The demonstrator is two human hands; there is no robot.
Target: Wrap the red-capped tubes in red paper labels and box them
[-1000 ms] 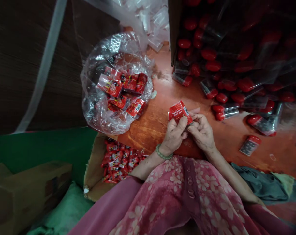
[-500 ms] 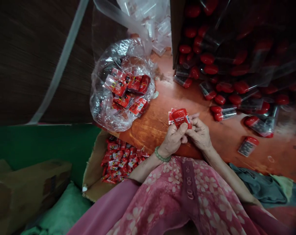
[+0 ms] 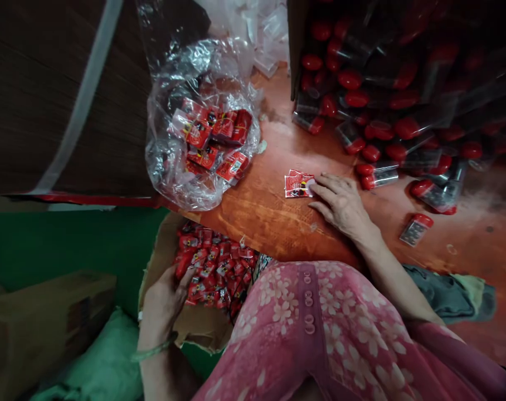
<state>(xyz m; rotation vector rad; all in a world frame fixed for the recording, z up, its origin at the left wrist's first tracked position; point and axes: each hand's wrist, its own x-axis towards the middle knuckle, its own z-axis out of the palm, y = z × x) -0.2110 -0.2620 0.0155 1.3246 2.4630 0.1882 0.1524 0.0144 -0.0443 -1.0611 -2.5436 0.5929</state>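
Note:
My left hand [image 3: 163, 295] is down at the left side of an open cardboard box [image 3: 159, 250], its thumb and fingers closed around a red packet [image 3: 183, 265]. Many similar red packets [image 3: 219, 267] fill the box. On the orange-brown tabletop, my right hand [image 3: 340, 203] lies with fingers stretched out and slightly apart. Its fingertips touch the right end of a few overlapping red printed cards [image 3: 297, 185].
A clear plastic bag [image 3: 161, 161] holding stacks of red cards [image 3: 194, 131] stands left on the table [image 3: 269, 223]. Red-capped clear containers [image 3: 378, 177] are heaped at the right. One small container [image 3: 417, 229] lies apart, near a dark cloth [image 3: 437, 292].
My hands have parted. The left carried the red packet from above the table down left to the box; the right opened out and moved onto the cards. The view has shifted slightly.

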